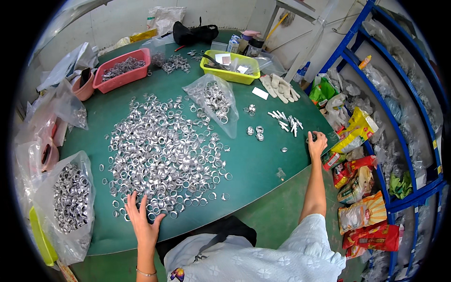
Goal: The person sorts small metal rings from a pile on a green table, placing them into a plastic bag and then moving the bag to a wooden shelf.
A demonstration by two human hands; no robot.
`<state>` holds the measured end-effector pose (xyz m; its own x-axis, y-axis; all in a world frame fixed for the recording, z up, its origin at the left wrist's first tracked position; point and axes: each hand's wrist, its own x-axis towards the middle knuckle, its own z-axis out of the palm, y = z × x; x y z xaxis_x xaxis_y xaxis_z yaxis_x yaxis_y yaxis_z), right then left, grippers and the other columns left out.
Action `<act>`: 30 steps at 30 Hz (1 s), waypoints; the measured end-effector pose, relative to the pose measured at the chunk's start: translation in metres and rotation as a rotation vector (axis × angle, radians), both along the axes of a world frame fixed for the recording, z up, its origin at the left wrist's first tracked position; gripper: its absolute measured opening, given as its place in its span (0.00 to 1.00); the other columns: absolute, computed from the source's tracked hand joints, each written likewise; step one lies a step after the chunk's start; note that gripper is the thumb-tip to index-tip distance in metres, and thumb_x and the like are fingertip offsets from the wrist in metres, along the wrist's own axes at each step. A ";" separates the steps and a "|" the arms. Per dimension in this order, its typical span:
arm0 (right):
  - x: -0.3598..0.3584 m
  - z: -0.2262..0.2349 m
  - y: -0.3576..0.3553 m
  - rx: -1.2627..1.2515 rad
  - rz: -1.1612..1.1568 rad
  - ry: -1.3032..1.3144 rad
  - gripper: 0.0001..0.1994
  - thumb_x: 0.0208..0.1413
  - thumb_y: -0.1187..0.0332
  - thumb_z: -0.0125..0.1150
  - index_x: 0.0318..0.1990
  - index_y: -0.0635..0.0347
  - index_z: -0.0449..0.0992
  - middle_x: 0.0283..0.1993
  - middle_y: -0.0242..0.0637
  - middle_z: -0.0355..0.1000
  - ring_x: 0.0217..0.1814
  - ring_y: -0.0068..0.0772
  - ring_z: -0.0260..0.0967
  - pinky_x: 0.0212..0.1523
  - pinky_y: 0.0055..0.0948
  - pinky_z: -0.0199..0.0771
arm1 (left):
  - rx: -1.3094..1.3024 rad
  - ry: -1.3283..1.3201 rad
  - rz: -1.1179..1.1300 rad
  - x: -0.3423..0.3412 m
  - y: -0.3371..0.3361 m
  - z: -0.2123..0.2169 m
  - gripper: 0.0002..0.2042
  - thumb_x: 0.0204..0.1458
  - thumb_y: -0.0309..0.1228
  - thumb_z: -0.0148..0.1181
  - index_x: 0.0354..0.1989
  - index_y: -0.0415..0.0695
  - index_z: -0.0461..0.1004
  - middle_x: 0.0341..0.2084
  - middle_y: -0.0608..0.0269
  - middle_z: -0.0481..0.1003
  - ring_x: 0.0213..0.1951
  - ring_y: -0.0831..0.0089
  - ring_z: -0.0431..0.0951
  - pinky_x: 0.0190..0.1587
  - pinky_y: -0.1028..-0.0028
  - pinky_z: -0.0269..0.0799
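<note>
Sorting barely begun: the left hand (143, 221), fingers spread, rests on the near edge of the large heap of metal rings (162, 150) mid-bench (263, 164), while the right hand (317, 143) pinches a ring at the right edge beside a few sorted rings (256, 131).

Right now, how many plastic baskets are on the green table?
2: a pink basket at the far left holding metal rings, and a yellow-green basket at the far middle. More may be hidden among the bags at the left edge.

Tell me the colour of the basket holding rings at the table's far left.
Pink basket, head view.
</note>
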<state>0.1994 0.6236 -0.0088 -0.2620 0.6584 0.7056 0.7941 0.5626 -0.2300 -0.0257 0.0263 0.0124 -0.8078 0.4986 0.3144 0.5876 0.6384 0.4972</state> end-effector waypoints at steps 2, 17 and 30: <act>0.013 -0.008 0.019 -0.168 0.119 0.074 0.16 0.47 0.57 0.60 0.34 0.61 0.75 0.39 0.45 0.68 0.44 0.44 0.65 0.46 0.38 0.64 | 0.001 -0.006 -0.007 0.000 0.002 -0.003 0.36 0.29 0.29 0.70 0.54 0.42 0.63 0.59 0.50 0.55 0.62 0.48 0.50 0.62 0.51 0.41; -0.010 0.001 -0.012 0.043 0.132 -0.143 0.11 0.44 0.64 0.64 0.32 0.62 0.75 0.37 0.41 0.67 0.45 0.42 0.62 0.47 0.38 0.60 | 0.009 0.004 0.002 0.000 -0.004 -0.001 0.35 0.31 0.29 0.69 0.54 0.42 0.63 0.59 0.50 0.54 0.62 0.48 0.50 0.62 0.50 0.40; -0.045 0.041 -0.119 -0.456 0.570 -0.069 0.09 0.49 0.68 0.59 0.31 0.65 0.74 0.29 0.43 0.67 0.27 0.39 0.65 0.29 0.32 0.64 | 0.014 -0.006 -0.007 0.001 -0.004 0.000 0.35 0.31 0.28 0.68 0.54 0.42 0.63 0.59 0.50 0.55 0.62 0.48 0.50 0.62 0.51 0.40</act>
<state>0.1546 0.5041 0.0321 -0.6852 0.6312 0.3635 0.4279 0.7526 -0.5005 -0.0245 0.0227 0.0124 -0.8063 0.4998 0.3164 0.5889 0.6275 0.5093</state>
